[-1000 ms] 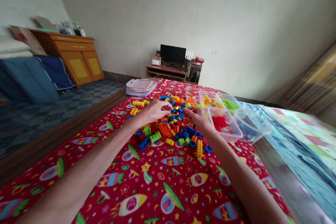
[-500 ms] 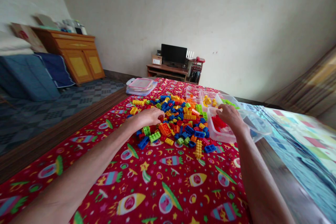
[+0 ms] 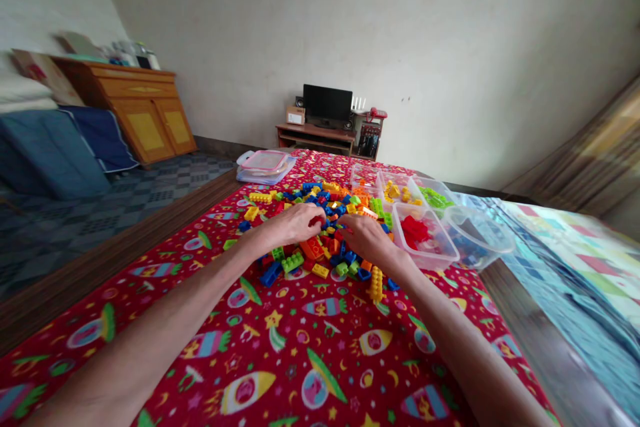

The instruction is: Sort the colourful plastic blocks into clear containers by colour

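Left hand [image 3: 295,225] pinching what appears to be a small red plastic brick [image 3: 316,220] over a loose pile of bricks [image 3: 345,210] on a red blanket [image 3: 280,353]; right hand [image 3: 367,240] curled into the pile, grasp unclear; bricks likely light, stiff, best taken by their edges.

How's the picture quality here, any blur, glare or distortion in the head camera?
In the head view, light is soft and even, without hard shadows; wide-angle warping stretches the red rocket-print blanket and slants the cream wall; the colourful plastic bricks look fairly sharp; the brown curtain is smeared at the edge; the clear plastic tub shows faint glare.
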Available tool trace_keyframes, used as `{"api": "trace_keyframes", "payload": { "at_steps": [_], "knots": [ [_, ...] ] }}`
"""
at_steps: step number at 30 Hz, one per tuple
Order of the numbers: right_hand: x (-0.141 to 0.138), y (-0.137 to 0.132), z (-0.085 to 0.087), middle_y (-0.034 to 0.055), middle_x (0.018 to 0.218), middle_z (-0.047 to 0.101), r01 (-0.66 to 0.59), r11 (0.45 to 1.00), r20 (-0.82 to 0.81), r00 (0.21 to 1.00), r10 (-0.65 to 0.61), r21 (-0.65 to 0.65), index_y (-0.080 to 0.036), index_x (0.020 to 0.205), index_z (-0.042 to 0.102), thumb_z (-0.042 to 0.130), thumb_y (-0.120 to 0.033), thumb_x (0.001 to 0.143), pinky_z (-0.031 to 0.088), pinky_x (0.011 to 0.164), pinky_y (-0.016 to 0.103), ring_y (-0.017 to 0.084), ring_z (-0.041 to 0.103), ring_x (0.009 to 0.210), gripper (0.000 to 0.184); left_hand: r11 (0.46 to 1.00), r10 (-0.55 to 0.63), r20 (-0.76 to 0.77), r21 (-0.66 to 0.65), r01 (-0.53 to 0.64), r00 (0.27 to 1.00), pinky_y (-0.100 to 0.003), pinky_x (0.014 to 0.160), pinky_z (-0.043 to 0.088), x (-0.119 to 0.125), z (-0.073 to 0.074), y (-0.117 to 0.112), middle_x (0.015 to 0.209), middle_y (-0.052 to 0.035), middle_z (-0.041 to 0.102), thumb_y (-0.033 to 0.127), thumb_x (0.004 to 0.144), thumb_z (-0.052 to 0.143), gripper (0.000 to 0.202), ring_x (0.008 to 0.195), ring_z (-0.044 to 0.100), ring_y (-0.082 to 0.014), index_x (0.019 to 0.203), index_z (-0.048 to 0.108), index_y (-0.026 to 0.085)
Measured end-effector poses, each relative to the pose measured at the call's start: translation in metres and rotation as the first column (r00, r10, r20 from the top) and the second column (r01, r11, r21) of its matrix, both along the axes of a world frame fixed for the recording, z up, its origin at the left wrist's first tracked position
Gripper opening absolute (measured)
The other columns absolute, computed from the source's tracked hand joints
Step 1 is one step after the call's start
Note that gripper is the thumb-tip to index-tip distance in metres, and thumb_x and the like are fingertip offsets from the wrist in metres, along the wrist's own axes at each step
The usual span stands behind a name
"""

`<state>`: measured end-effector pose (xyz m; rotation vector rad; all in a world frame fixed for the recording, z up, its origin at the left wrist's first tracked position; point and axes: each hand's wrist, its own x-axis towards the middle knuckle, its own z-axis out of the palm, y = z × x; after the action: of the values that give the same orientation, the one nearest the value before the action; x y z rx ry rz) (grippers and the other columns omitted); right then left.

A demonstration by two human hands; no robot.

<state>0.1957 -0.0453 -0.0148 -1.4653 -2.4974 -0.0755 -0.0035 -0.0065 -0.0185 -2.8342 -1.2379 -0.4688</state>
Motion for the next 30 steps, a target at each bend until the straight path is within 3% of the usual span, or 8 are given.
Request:
{"api": "trace_keyframes", "payload": {
  "at_steps": [3,8,14,20,24,27,30],
  "knots": [
    [-0.007,0.001,-0.014,0.0113,0.098,0.068,-0.102,0.994,-0.005,0.995,0.102,-0.036,-0.016,0.103,0.064,0.043,-0.017,0.091,0.040,0.068,0.024,0.018,0.062,0.086,0.024,0.993,-0.106,-0.028,-0.061,0.104,0.994,-0.025,0.073,0.045,0.006,-0.006,-0.003,0.087,-0.0046,0.066,0.022,0.085,0.051,0.012,0.083,0.062,-0.0181,0.085,0.063,0.018],
    [-0.002,0.008,-0.025,0.0110,0.097,0.067,-0.127,0.991,-0.022,0.992,0.126,-0.044,-0.014,0.103,0.063,0.041,-0.007,0.086,0.042,0.076,0.023,0.017,0.061,0.091,0.028,0.991,-0.098,-0.122,-0.107,0.085,0.988,-0.025,0.077,0.046,0.010,-0.009,-0.008,0.092,-0.0056,0.065,0.017,0.080,0.059,0.012,0.090,0.063,-0.0202,0.090,0.065,0.017],
    [0.001,0.013,-0.028,0.0108,0.092,0.068,-0.128,0.992,-0.054,0.991,0.126,-0.024,-0.013,0.103,0.062,0.042,-0.005,0.082,0.042,0.077,0.024,0.017,0.061,0.089,0.030,0.994,-0.052,-0.127,-0.103,0.039,0.991,-0.027,0.080,0.046,0.012,-0.007,-0.012,0.091,-0.0063,0.066,0.016,0.080,0.061,0.011,0.092,0.063,-0.0221,0.091,0.064,0.016],
    [0.008,0.013,-0.032,0.0106,0.092,0.068,-0.093,0.990,-0.128,0.986,0.106,0.106,-0.013,0.109,0.061,0.044,-0.008,0.079,0.042,0.080,0.026,0.019,0.060,0.089,0.034,0.995,-0.019,-0.093,-0.096,0.010,0.995,-0.029,0.083,0.046,0.009,-0.012,-0.010,0.098,-0.0085,0.066,0.022,0.084,0.058,0.015,0.097,0.063,-0.0228,0.097,0.060,0.016],
    [0.010,0.012,-0.027,0.0092,0.082,0.066,-0.018,0.984,-0.249,0.967,0.062,0.175,-0.014,0.092,0.064,0.047,-0.013,0.079,0.042,0.077,0.027,0.018,0.059,0.081,0.021,0.996,0.018,0.044,-0.092,-0.013,0.999,-0.027,0.078,0.047,0.007,-0.012,-0.006,0.096,-0.0061,0.068,0.019,0.084,0.057,0.028,0.092,0.065,-0.0212,0.111,0.054,0.018],
    [0.006,0.016,-0.024,0.0043,0.071,0.063,0.041,0.994,-0.452,0.892,0.008,0.099,-0.016,0.080,0.063,0.048,-0.021,0.082,0.041,0.070,0.025,0.015,0.056,0.071,0.016,0.994,0.080,0.197,-0.091,-0.063,0.977,-0.026,0.070,0.046,0.010,-0.012,-0.002,0.086,-0.0021,0.069,0.023,0.081,0.062,0.044,0.082,0.067,-0.0195,0.122,0.045,0.020],
    [0.001,0.020,-0.022,-0.0020,0.055,0.054,0.004,0.991,-0.640,0.763,-0.091,-0.136,-0.017,0.072,0.059,0.048,-0.032,0.084,0.037,0.056,0.023,0.011,0.050,0.055,0.022,0.989,0.119,0.287,-0.113,-0.090,0.951,-0.024,0.064,0.045,0.014,-0.011,-0.002,0.081,0.0008,0.069,0.025,0.078,0.067,0.057,0.075,0.067,-0.0183,0.128,0.040,0.021]
  ]
}}
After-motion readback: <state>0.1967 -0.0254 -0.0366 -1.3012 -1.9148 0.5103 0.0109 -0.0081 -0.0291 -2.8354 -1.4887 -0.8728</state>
